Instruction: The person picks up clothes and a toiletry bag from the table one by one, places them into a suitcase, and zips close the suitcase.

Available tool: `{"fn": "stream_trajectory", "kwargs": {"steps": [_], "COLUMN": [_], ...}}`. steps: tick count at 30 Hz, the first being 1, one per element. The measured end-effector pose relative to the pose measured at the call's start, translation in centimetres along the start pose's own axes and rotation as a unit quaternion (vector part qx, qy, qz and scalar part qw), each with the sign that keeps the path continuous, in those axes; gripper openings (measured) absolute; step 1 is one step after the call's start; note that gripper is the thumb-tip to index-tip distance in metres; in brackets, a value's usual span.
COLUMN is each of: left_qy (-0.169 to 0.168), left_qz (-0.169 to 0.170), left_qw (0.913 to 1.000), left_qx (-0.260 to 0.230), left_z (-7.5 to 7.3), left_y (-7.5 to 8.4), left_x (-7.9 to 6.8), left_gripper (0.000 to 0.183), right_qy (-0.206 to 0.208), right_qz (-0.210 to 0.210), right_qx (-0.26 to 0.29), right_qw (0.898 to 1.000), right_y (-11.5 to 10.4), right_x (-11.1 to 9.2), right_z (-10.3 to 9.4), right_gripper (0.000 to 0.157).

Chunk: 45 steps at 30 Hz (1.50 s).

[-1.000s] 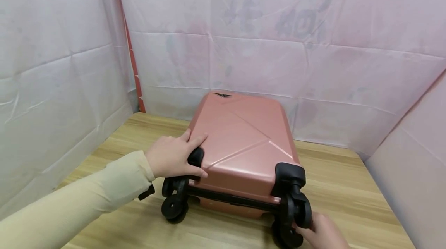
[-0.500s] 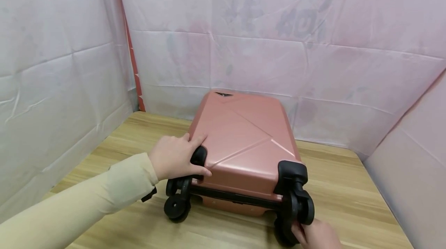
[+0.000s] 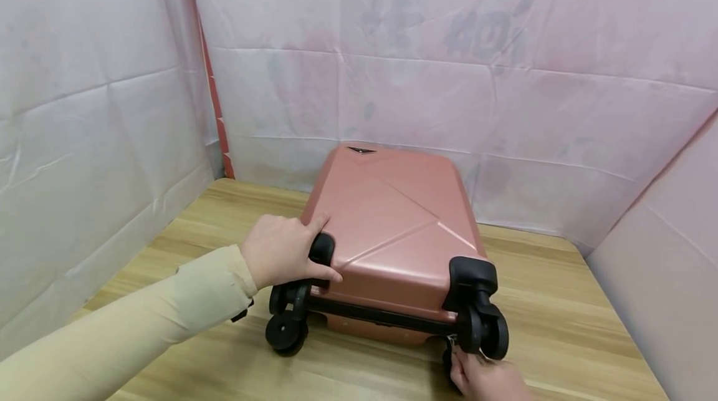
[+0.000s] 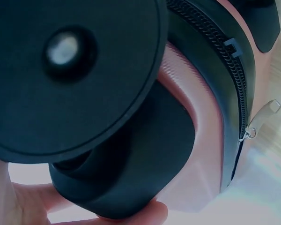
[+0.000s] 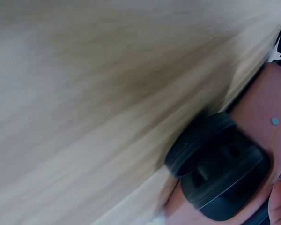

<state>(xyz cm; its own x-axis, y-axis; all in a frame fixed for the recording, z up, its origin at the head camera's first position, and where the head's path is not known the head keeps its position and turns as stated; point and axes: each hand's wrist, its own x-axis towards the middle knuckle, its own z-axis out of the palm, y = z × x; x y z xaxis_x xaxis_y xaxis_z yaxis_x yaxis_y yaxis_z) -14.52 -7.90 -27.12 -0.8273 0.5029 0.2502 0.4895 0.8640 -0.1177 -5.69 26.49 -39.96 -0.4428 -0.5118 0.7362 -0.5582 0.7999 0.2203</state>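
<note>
A pink hard-shell suitcase [image 3: 392, 201] lies flat on the wooden table, its black caster wheels [image 3: 286, 331] facing me. My left hand [image 3: 280, 251] grips its near left corner, thumb against the end face and fingers over the side; the left wrist view shows fingertips [image 4: 152, 213] at the black corner guard [image 4: 145, 154]. Low at the near right corner, partly behind a wheel [image 3: 482, 329], my right hand [image 3: 488, 379] pinches what looks like a small metal zipper pull, mostly hidden by the fingers. Another zipper pull [image 4: 262, 118] hangs from the black zipper in the left wrist view.
The wooden table [image 3: 561, 307] extends around the suitcase on both sides. Pale cloth hangings [image 3: 404, 77] stand behind it and to the left and right. The suitcase's far end is close to the back hanging.
My right hand has moved left and in behind the near right wheels, close to the suitcase's end. The left hand stays on its corner, and the suitcase has shifted slightly right in view.
</note>
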Motion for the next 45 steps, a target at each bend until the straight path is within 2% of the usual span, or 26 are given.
{"fn": "stream_trajectory", "kwargs": {"steps": [5,9,13,16,22,31,36,45], "left_qy": [0.010,0.015,0.015,0.010,0.015,0.027,0.018,0.030], "left_qz": [0.001,0.001,0.001,-0.002,-0.001,0.004,0.001,0.006], "left_qw": [0.9999,0.9998,0.9998,0.9999,0.9998,0.9995,0.9997,0.9994], "left_qx": [0.007,0.012,0.011,0.009,0.010,0.016,0.014,0.016], "left_z": [0.0,0.0,-0.1,-0.2,-0.2,-0.3,-0.2,0.0], "left_y": [0.0,0.0,0.0,-0.1,-0.2,-0.2,-0.2,-0.2], "left_x": [0.1,0.1,0.0,0.0,-0.1,-0.2,-0.2,-0.1], "left_gripper": [0.103,0.103,0.104,0.104,0.105,0.106,0.105,0.105], "right_qy": [-0.005,0.011,0.031,0.033,0.037,-0.034,-0.039,-0.044], "right_qz": [-0.020,-0.039,-0.037,-0.026,-0.036,-0.006,-0.020,-0.054], "right_qx": [0.013,0.012,0.009,0.016,0.028,0.042,0.051,0.058], "right_qw": [1.000,0.999,0.999,0.999,0.998,0.999,0.998,0.996], "right_y": [-0.4,-0.7,-1.4,-2.1,-3.1,-4.4,-4.9,-6.1], "right_x": [0.6,1.1,1.7,2.4,3.5,4.0,4.6,6.2], "right_z": [0.2,0.5,0.7,0.7,1.3,1.6,1.7,2.3], "right_gripper": [0.046,0.043,0.041,0.040,0.039,0.042,0.042,0.041]}}
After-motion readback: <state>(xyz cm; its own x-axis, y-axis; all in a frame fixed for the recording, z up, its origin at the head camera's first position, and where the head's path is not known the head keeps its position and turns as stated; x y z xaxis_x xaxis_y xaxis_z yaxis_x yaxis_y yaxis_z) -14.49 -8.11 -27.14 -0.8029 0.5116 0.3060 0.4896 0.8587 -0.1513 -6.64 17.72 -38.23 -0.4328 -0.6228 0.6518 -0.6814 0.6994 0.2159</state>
